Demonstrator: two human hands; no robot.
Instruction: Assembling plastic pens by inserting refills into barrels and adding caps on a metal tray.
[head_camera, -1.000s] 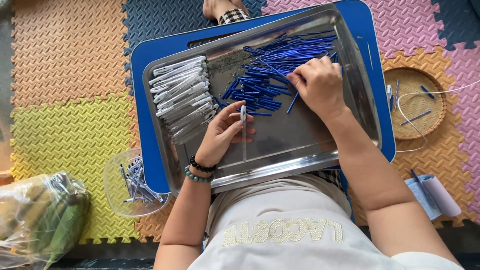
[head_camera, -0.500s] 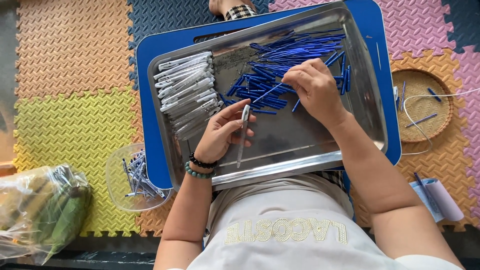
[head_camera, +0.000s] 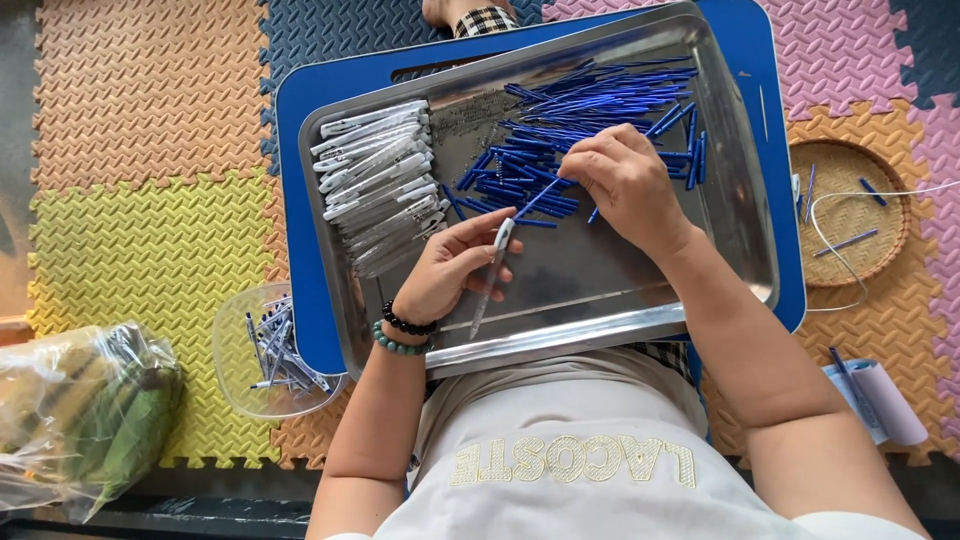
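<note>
Clear plastic forms the small tub (head_camera: 240, 375) of pen parts seen at the left, just beside the blue board (head_camera: 300, 200). On the steel tray (head_camera: 620, 300), a row of pale pen barrels (head_camera: 380, 185) is laid out. 1 pale barrel (head_camera: 492, 275) is pinched in the left hand (head_camera: 450, 270). A blue refill (head_camera: 535, 198) is pinched by the right hand (head_camera: 630, 185) over the blue refill pile (head_camera: 590, 120).

One steel tray (head_camera: 740, 250) sits on one blue board (head_camera: 300, 200), with one clear plastic bowl (head_camera: 235, 380) and one woven basket (head_camera: 850, 215) beside it. Two hands work over it, the left hand (head_camera: 450, 270) holding one clear pen barrel (head_camera: 492, 280), the right hand (head_camera: 625, 180) one blue refill (head_camera: 535, 200). The blue refills (head_camera: 600, 100) and the finished pens (head_camera: 380, 180) lie too heaped to count.
</note>
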